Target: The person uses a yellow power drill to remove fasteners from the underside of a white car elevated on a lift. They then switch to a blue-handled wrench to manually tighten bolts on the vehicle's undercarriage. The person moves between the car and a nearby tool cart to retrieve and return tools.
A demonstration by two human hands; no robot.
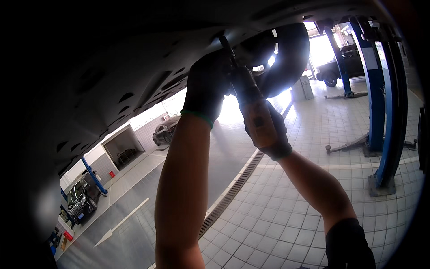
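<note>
I look up at the dark underside of a raised car. My right hand, in a dark glove, grips the body of a power tool that points up at the underbody. Its thin shaft reaches the panel near the wheel. My left hand, also in a dark glove with a green cuff, is raised beside the tool's front end, pressed up at the panel by the shaft. What the left hand's fingers hold is hidden.
A blue lift post stands at the right on the white tiled floor. A floor drain grate runs diagonally. A dark car is parked at lower left, another car farther back, and one by the bright doorway.
</note>
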